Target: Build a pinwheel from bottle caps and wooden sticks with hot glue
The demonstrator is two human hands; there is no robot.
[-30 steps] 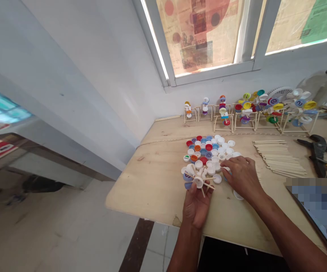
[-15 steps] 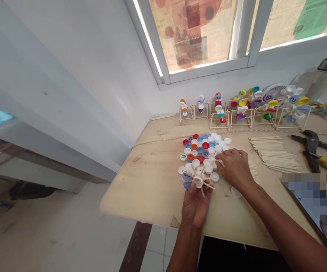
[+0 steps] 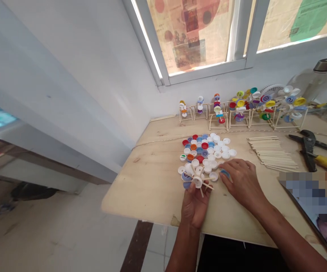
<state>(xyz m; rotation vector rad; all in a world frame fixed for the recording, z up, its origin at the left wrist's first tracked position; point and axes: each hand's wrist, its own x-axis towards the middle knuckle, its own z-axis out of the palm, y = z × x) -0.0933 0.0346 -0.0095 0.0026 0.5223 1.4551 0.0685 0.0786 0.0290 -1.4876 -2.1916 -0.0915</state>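
My left hand (image 3: 195, 206) is closed around a small wheel, a white bottle cap (image 3: 197, 182) with wooden sticks sticking out around its rim. White and blue caps are on some of the sticks at its upper left. To the right, my right hand (image 3: 241, 185) is low over the table with a blue bottle cap (image 3: 225, 173) between its thumb and index finger. White caps (image 3: 213, 176) lie between the two hands. Just beyond them spreads a cluster of red, orange, blue and white bottle caps (image 3: 199, 150).
Finished-looking cap wheels on stick frames (image 3: 239, 113) line the wall under the window. Bundled thin wooden sticks (image 3: 272, 153) lie right of the caps, beside pliers (image 3: 309, 149) with a yellow handle. A tablet-like panel (image 3: 313, 211), partly blurred, sits at the right edge.
My right hand has moved toward me and slightly right, away from the white caps to the blue cap. My left hand keeps the wheel in nearly the same place.
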